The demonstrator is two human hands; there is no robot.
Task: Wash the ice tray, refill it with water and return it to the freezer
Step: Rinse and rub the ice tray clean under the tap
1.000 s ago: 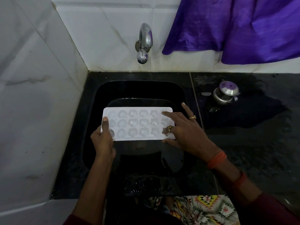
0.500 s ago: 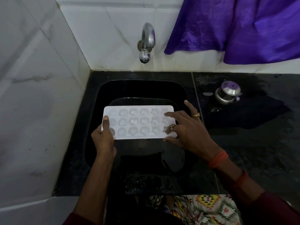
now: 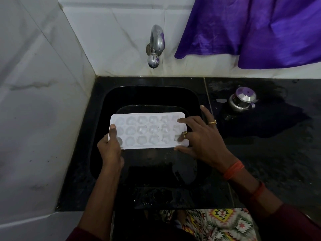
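Hardly anything has shifted in the last second: your ice tray (image 3: 147,131) hangs over the sink (image 3: 149,96) where it was, and only your right hand (image 3: 203,141) has crept a touch further right along it.

You hold the tray level and face up, long side running left to right, above the middle of the black basin. Its three rows of moulded cups show round shapes on the left and stars on the right; whether they hold anything you cannot tell from here.

Your left hand (image 3: 109,150) grips the left end. The thumb (image 3: 112,134) lies flat on top beside the nearest cups, and the fingers curl under the edge, out of sight.

Your right hand lies over the right end with its fingers spread well apart. The forefinger (image 3: 184,120) touches the far right corner, a ringed finger bends down onto a star cup in the near row, and the thumb (image 3: 180,149) rests against the near edge. The outermost ringed finger (image 3: 207,115) points away past the tray toward the sink's right rim.

On the far wall the steel tap (image 3: 156,46) sits above the basin, with a purple cloth (image 3: 251,32) hanging to its right. A small steel pot (image 3: 242,100) stands on the wet black counter (image 3: 278,162), well right of the tray. Orange bands (image 3: 233,169) circle your right wrist.
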